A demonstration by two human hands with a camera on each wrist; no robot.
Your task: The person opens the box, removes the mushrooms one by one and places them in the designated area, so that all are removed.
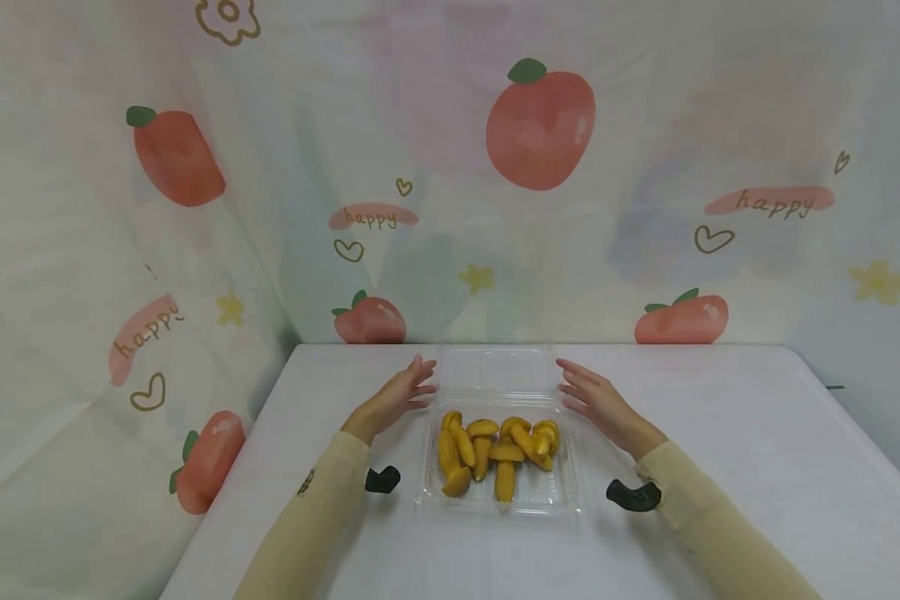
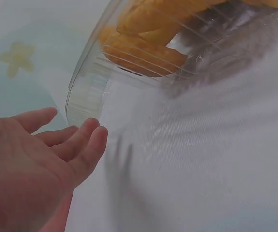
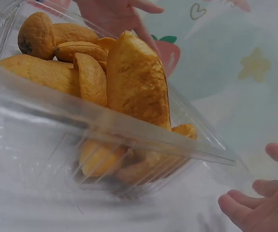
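A clear plastic clamshell box (image 1: 543,497) stands open in the middle of the table, its transparent lid (image 1: 495,369) laid back toward the wall. Several yellow-brown mushrooms (image 1: 506,477) lie inside it. To the left of the box, level with the hinge side, is my left hand (image 1: 396,398), fingers spread and holding nothing. My right hand (image 1: 603,410) mirrors it on the other side, also with nothing in it. In the left wrist view the fingertips (image 2: 99,137) are close to the box wall; whether they touch is unclear. A gap separates the right fingertips (image 3: 228,207) from the box.
The table (image 1: 750,433) has a white cover. A patterned curtain (image 1: 450,275) with printed fruit stands behind it and along the left side. A dark curved piece sits at each wrist, one by the left sleeve (image 1: 307,508) and one by the right sleeve (image 1: 708,500).
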